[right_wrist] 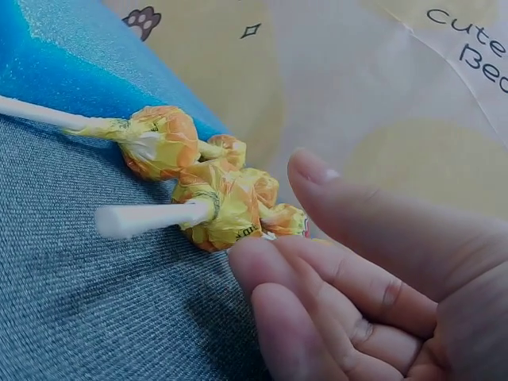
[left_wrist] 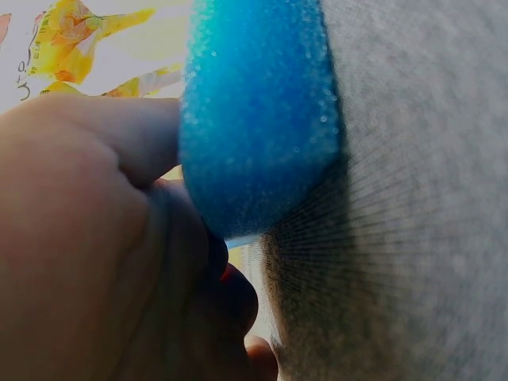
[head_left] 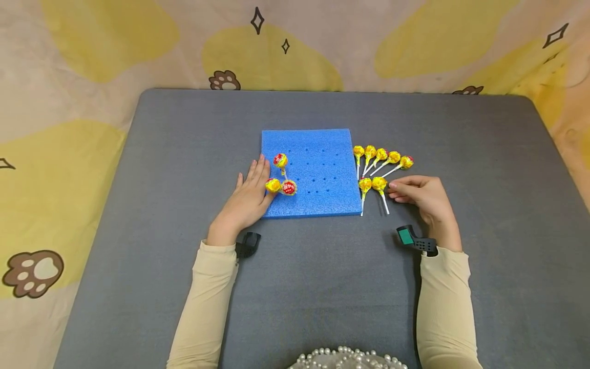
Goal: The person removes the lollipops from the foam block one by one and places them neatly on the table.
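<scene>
Ten lollipops (head_left: pixel 379 184) (one foam board (head_left: pixel 318 205))

From my right wrist I can read "cute" on the backdrop cloth (right_wrist: pixel 341 71), in dark, thin letters that look handwritten, and just below it "Bea", cut off by the edge of the view. Those are the only words I can make out. In my head view, a red label (head_left: pixel 289 188) on one lollipop bears white lettering too small to read. The yellow wrapper (right_wrist: pixel 230 197) nearest my right fingertips carries tiny dark characters that I can't decipher either.
</scene>
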Tool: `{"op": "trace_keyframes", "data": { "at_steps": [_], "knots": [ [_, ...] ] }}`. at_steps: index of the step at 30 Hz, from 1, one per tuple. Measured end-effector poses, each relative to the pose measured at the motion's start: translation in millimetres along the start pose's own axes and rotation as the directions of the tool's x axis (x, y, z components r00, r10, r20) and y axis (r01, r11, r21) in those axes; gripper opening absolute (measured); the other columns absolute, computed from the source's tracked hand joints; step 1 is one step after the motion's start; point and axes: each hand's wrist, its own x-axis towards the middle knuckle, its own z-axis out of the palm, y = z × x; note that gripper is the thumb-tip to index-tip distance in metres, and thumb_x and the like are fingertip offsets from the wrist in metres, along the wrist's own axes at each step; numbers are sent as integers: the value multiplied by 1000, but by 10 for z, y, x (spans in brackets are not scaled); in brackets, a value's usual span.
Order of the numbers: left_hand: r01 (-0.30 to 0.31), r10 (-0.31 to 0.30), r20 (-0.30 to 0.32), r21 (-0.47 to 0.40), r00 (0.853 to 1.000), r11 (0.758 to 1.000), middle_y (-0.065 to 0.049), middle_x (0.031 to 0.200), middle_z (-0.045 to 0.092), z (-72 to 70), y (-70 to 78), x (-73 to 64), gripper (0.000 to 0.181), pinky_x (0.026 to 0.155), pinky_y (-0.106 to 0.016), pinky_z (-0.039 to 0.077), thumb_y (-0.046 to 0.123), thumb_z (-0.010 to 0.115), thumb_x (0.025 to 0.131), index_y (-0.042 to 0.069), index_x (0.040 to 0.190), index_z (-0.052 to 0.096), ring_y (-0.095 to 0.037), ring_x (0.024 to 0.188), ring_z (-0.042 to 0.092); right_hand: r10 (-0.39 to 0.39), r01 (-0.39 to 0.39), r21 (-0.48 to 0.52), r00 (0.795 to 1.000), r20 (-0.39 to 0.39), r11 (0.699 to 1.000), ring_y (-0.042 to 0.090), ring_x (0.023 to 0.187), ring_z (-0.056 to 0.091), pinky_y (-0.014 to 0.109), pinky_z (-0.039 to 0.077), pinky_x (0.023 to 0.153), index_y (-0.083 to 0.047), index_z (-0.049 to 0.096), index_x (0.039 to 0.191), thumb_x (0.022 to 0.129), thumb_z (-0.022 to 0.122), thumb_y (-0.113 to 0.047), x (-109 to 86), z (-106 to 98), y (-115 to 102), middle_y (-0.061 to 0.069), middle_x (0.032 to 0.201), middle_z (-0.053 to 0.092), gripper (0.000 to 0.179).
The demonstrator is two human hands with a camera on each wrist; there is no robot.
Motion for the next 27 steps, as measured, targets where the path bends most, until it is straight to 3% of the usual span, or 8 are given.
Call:
{"op": "trace_keyframes", "data": {
  "at_steps": [12,19,27],
  "knots": [
    [7,-7,1,-3,1000,1000,-4,157,-11,-1,8,0,70,113,-48,-5,35,40,100,9,151,-1,-19,143,-12,-167,164,179,986,-1,970,14,63,68,24,55,60,2,72,85,82,69,5,-37,64,-41,5,76,71,6],
    [3,-3,2,-3,1000,1000,-4,156,-12,-7,9,-10,69,113,-48,-5,35,38,101,9,151,-1,-19,143,-12,-242,237,164,970,13,958,13,69,69,24,55,63,10,68,92,82,67,7,-58,221,-122,3,78,71,10],
    [-2,2,8,8,1000,1000,-4,156,-13,-10,8,-10,70,113,-48,-5,37,37,101,9,151,-2,-19,142,-12,-273,262,140,960,66,955,13,69,69,26,55,64,18,63,96,81,69,6,-63,492,-214,5,78,71,20]
  ]
}}
